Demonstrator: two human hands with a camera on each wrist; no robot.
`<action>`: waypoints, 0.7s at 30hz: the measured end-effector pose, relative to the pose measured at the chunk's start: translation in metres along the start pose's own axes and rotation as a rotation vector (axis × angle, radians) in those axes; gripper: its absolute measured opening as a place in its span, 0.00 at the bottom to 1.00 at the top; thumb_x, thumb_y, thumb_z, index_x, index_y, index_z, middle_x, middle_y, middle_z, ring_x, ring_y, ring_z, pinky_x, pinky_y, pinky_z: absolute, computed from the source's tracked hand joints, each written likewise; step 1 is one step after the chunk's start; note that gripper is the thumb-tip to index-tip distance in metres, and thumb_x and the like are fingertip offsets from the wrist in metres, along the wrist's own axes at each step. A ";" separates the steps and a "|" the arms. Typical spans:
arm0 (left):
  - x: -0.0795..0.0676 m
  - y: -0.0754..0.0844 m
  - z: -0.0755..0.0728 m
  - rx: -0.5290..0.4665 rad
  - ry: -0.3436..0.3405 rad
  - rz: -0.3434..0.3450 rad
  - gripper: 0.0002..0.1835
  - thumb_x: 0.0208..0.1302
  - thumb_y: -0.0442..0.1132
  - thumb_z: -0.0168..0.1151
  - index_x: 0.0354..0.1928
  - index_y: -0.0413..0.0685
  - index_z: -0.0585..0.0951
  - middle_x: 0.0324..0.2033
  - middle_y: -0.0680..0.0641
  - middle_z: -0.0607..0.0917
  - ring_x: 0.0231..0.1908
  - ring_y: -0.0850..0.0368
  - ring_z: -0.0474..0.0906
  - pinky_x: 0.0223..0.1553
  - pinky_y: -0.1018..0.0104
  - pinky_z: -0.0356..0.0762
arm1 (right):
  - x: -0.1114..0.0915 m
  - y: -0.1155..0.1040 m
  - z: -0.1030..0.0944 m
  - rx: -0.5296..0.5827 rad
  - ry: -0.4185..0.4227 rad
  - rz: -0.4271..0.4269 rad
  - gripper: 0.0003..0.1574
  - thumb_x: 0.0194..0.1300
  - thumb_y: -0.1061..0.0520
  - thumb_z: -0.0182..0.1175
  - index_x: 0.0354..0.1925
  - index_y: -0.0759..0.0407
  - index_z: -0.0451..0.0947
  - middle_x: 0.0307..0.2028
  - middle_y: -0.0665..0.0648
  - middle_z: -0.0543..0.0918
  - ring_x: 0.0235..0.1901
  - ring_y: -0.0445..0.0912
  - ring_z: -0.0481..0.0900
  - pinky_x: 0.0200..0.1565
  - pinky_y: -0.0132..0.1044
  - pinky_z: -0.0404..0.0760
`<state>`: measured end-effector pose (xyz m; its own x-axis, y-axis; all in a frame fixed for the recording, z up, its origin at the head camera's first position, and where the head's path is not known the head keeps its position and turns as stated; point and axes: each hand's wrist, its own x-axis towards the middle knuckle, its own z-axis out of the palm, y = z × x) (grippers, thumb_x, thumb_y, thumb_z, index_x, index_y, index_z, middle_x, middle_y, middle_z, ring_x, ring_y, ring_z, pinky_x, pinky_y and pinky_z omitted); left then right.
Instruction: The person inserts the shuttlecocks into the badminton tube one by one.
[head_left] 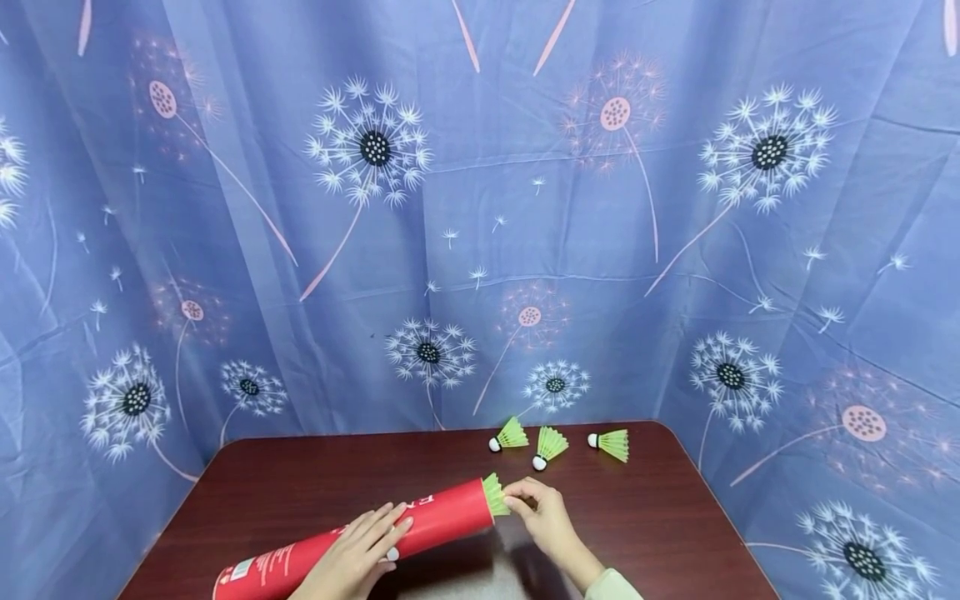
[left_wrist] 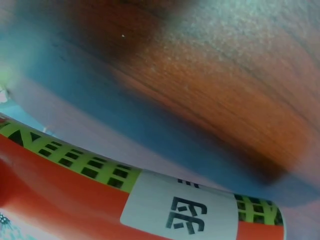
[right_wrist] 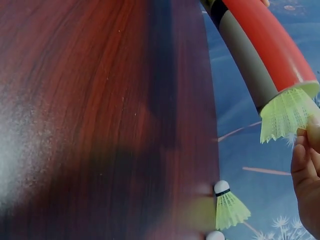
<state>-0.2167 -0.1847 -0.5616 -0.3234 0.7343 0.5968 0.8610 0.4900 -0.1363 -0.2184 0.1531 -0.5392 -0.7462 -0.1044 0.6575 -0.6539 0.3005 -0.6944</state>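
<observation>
Shiny red cylindrical tube with white print [head_left: 453, 518]: slanted over the tabletop, mouth end to the right, apparently raised; whether the base end touches, cannot tell.
Yellow-green net-skirted shuttlecock [head_left: 495, 495]: in the tube mouth, skirt sticking out past the rim; cork hidden inside.
Left hand [head_left: 362, 546]: laid over the tube's middle, fingers across the top, holding it.
Right hand [head_left: 549, 518]: narrow pinch, thumb and finger on the skirt's edge.
Slip risk: pinch takes only the skirt's edge, so an uneven pull or push could lose it.
Snag risk: skirt sits close against the rim; a crooked angle could catch or bend it.
Roll risk: round tube could turn or drop its mouth end if the left hand slackens.
Spill risk: tipping the mouth down could let things slide; tube's inside not visible.
Three loose white-corked yellow-green shuttlecocks [head_left: 551, 447]: lying near the back edge, apart from the tube; a wide right-hand swing could knock one over that edge.
Dark red-brown wooden tabletop [head_left: 675, 525]: back edge close behind the loose shuttlecocks, blue dandelion-print curtain [head_left: 480, 217] just beyond.
Open room: most to the right of the right hand; less behind, where the loose shuttlecocks lie.
</observation>
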 end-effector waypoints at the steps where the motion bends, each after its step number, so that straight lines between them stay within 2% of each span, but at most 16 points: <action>1: 0.000 0.000 0.000 -0.001 0.009 0.003 0.29 0.72 0.53 0.47 0.67 0.44 0.70 0.64 0.42 0.72 0.57 0.42 0.73 0.71 0.69 0.41 | 0.000 0.000 0.001 -0.005 0.003 0.003 0.05 0.53 0.70 0.66 0.31 0.63 0.82 0.26 0.57 0.83 0.24 0.34 0.75 0.24 0.28 0.76; 3: 0.000 0.000 0.001 0.000 0.022 0.006 0.29 0.73 0.54 0.44 0.67 0.44 0.70 0.64 0.42 0.72 0.57 0.42 0.73 0.71 0.68 0.42 | -0.001 -0.001 0.002 -0.023 0.005 0.025 0.05 0.53 0.69 0.66 0.31 0.63 0.82 0.26 0.56 0.83 0.24 0.34 0.75 0.25 0.28 0.77; 8: -0.002 -0.001 0.001 0.005 0.020 0.010 0.30 0.68 0.52 0.55 0.67 0.44 0.70 0.64 0.42 0.72 0.57 0.43 0.73 0.71 0.69 0.41 | -0.002 -0.010 0.002 -0.060 -0.034 0.143 0.07 0.53 0.72 0.66 0.31 0.65 0.81 0.25 0.59 0.84 0.24 0.38 0.78 0.26 0.31 0.79; 11: -0.003 -0.001 0.001 0.012 0.014 0.008 0.32 0.66 0.52 0.59 0.67 0.44 0.69 0.63 0.42 0.73 0.58 0.43 0.73 0.71 0.69 0.41 | 0.000 -0.022 0.000 -0.056 -0.066 0.175 0.05 0.53 0.73 0.65 0.31 0.69 0.80 0.25 0.63 0.83 0.24 0.42 0.80 0.27 0.33 0.81; 13: -0.003 -0.001 0.001 0.019 0.016 0.011 0.31 0.67 0.52 0.58 0.67 0.44 0.70 0.63 0.41 0.73 0.58 0.44 0.73 0.71 0.69 0.41 | 0.003 -0.031 0.000 -0.050 -0.068 0.166 0.04 0.53 0.73 0.65 0.30 0.71 0.80 0.24 0.64 0.83 0.24 0.44 0.81 0.27 0.34 0.82; 17: -0.002 0.000 0.001 0.042 0.025 0.020 0.28 0.73 0.54 0.46 0.67 0.44 0.70 0.62 0.41 0.74 0.57 0.44 0.73 0.71 0.69 0.42 | 0.007 -0.043 0.001 -0.068 -0.040 0.104 0.06 0.49 0.76 0.66 0.27 0.71 0.80 0.24 0.64 0.82 0.22 0.46 0.81 0.24 0.32 0.80; 21: -0.002 -0.001 0.002 0.054 0.032 0.025 0.28 0.74 0.55 0.44 0.66 0.44 0.71 0.62 0.41 0.74 0.56 0.44 0.74 0.71 0.69 0.42 | 0.009 -0.046 0.003 -0.086 -0.007 0.086 0.08 0.45 0.78 0.67 0.25 0.70 0.81 0.23 0.64 0.82 0.20 0.49 0.80 0.23 0.33 0.80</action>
<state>-0.2171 -0.1857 -0.5639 -0.2887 0.7318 0.6173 0.8460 0.4969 -0.1934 -0.1950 0.1357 -0.5025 -0.8001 -0.0814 0.5943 -0.5745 0.3891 -0.7202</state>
